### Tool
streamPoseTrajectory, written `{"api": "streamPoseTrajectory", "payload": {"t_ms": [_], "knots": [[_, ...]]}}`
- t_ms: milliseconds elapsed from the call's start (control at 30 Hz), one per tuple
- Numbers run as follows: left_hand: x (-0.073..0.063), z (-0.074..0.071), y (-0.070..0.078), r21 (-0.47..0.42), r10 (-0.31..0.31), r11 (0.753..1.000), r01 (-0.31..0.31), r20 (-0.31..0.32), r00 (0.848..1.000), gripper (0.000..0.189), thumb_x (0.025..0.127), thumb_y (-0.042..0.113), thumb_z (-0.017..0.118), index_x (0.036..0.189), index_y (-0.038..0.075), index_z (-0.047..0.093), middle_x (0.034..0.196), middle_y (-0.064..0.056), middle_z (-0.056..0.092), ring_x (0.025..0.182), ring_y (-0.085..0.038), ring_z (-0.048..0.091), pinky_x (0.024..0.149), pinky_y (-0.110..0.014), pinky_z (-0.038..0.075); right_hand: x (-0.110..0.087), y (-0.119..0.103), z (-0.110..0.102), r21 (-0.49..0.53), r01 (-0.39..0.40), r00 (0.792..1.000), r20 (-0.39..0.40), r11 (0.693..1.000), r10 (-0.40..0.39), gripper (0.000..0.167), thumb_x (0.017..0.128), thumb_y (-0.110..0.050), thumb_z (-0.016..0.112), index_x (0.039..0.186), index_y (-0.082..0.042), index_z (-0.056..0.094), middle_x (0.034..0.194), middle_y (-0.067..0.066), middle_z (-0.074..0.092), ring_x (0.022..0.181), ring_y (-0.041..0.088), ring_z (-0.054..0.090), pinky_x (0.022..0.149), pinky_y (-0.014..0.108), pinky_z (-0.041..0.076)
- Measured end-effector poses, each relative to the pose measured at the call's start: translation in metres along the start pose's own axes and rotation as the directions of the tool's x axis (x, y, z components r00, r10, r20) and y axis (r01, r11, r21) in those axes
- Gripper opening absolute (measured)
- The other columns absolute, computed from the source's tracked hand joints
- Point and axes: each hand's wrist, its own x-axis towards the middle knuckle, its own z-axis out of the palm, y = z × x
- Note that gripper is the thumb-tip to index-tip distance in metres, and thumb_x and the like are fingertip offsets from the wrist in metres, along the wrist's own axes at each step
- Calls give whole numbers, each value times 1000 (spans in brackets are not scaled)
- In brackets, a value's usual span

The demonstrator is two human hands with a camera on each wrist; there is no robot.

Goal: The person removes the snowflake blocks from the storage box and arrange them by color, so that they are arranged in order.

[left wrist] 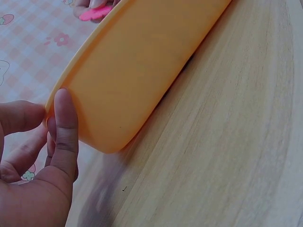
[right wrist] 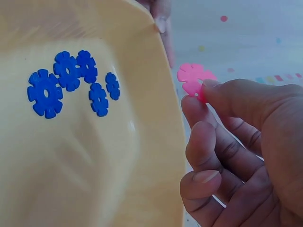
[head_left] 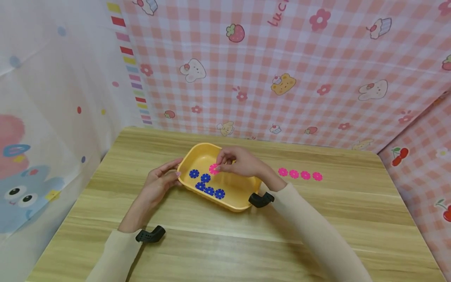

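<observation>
My left hand (head_left: 159, 182) holds the left end of a yellow plastic tray (head_left: 243, 203), its thumb and fingers at the rim. In the left wrist view, one digit lies against the tray's outer wall (left wrist: 128, 75). Over the tray, my right hand (head_left: 241, 161) pinches a pink notched snowflake disc (right wrist: 191, 78) between thumb and index finger, with the other fingers curled below. Several blue snowflake discs (right wrist: 46, 93) lie flat on the tray floor, some overlapping or side by side in the head view.
Several more pink snowflake discs (head_left: 294, 173) lie in a row on the wooden table (head_left: 225, 250), right of the tray. A pink checked cloth (head_left: 260, 105) hangs behind the table, and pale printed cloth (head_left: 70, 98) hangs along the left side.
</observation>
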Motion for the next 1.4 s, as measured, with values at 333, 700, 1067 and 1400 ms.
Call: {"api": "streamPoseTrajectory", "payload": {"t_ms": [333,700,1067,1400], "knots": [[-1,-1,2,-10,6,1000,-6,-1,1000,55,99,1,61,152,2,47,124,-4,56,93,-13,65,80,-22,62,-25,5,-7,-9,-42,993,-107,999,41,6,96,-20,73,99,-16,70,95,0,69,87,18,63,79,33,56],[-1,-1,2,-18,0,1000,0,-12,1000,55,98,-1,61,152,1,46,125,-5,55,93,-13,65,78,-21,62,-49,14,-13,61,-42,975,-216,997,54,9,95,-18,75,100,-13,70,92,3,70,82,19,63,69,24,54],[-2,-1,1,-34,43,998,-43,-2,999,56,97,-5,59,151,-3,45,117,-5,53,87,-12,64,76,-21,62,-76,23,-20,144,-56,952,-289,988,97,13,95,-19,74,104,-10,69,93,10,69,81,25,65,67,29,58],[-1,1,0,-27,39,999,-39,5,999,55,98,-4,59,151,-2,46,118,-4,54,86,-13,65,75,-22,62,-106,39,-29,170,-135,907,-375,976,190,18,96,-26,74,105,-10,68,99,11,73,83,32,67,73,37,61]]}}
